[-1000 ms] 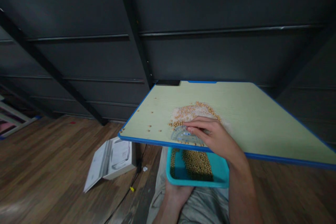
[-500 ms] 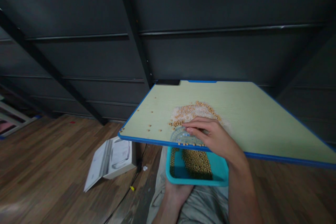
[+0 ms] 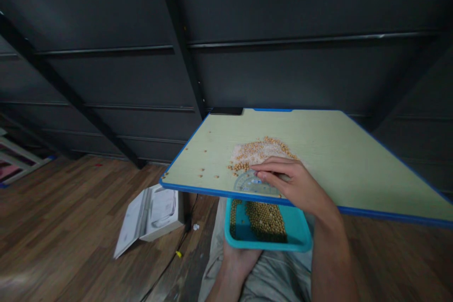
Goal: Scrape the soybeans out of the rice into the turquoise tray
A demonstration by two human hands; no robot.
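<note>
My right hand (image 3: pixel 286 177) is closed on a clear half-round protractor (image 3: pixel 251 183), which lies against the table top near its front edge. Behind it spreads a pile of white rice-like grains (image 3: pixel 253 153) mixed with yellow soybeans (image 3: pixel 278 141). Some soybeans sit right at the protractor's far side, by my fingertips. Below the edge, my left hand (image 3: pixel 242 255) supports a turquoise plastic tray (image 3: pixel 299 233) from underneath; its fingers are mostly hidden by it. Many soybeans (image 3: pixel 265 222) lie in the tray. One bean (image 3: pixel 281 196) rests at the table's edge above it.
The pale table (image 3: pixel 354 160) has a blue rim, with several stray beans on its left side and a flat black object (image 3: pixel 226 111) at the back corner. On the wooden floor are an opened white box (image 3: pixel 159 212) and a black cable (image 3: pixel 170 264). A dark panelled wall stands behind.
Most of the row of beans along the front edge has left the table top. My right hand and the protractor have shifted slightly right. The tray stays below the edge.
</note>
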